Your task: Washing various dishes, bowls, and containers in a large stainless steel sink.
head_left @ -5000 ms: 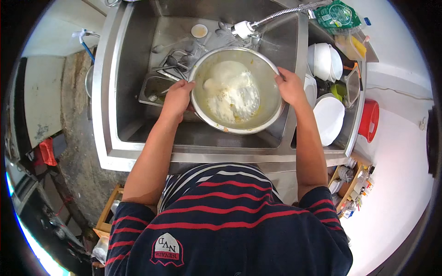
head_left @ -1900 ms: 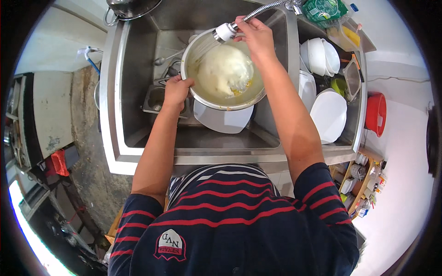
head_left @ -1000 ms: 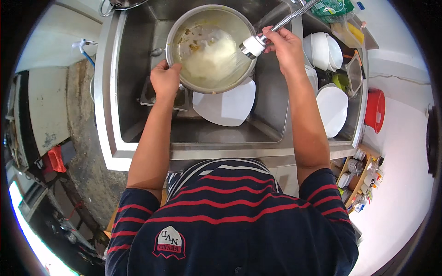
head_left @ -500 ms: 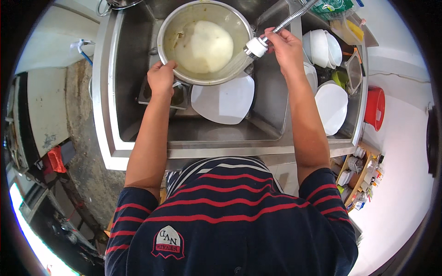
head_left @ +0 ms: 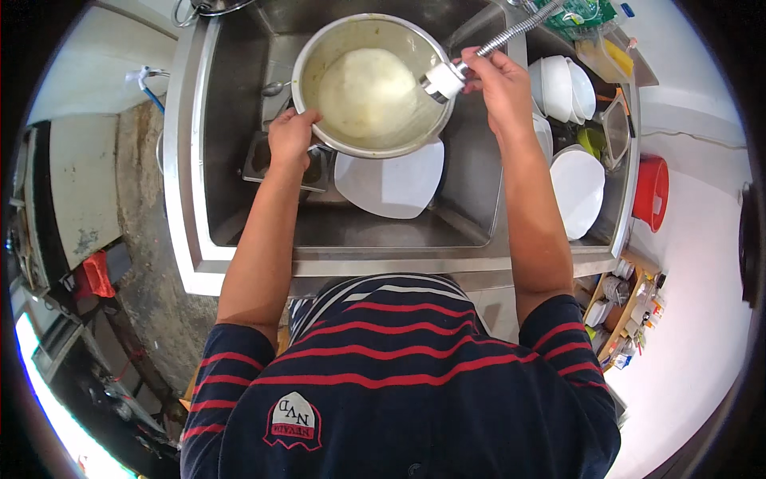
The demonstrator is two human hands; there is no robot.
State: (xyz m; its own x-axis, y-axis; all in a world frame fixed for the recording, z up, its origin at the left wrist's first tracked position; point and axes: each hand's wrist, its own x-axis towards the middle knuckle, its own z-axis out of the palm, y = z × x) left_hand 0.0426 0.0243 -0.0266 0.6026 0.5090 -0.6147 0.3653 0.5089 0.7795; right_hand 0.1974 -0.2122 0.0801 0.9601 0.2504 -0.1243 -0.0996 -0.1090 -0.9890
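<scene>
The left hand (head_left: 292, 140) is curled closed on the near-left rim of the steel bowl (head_left: 399, 36), which is over the sink (head_left: 472, 164); the right hand (head_left: 499, 84) pinches the spray head (head_left: 444, 80); best to sweep its jet round the walls, gripping firmly lest cloudy water (head_left: 367, 96) slop

Steel sink (head_left: 359, 265) here, white plate (head_left: 391, 190) lying in the larger basin (head_left: 383, 234), metal tray (head_left: 317, 169) just left of it, spoon (head_left: 273, 89) farther back, over right the smaller basin (head_left: 615, 199), white bowls (head_left: 556, 88) tipped sideways, pale dish (head_left: 578, 195) nearer.
</scene>
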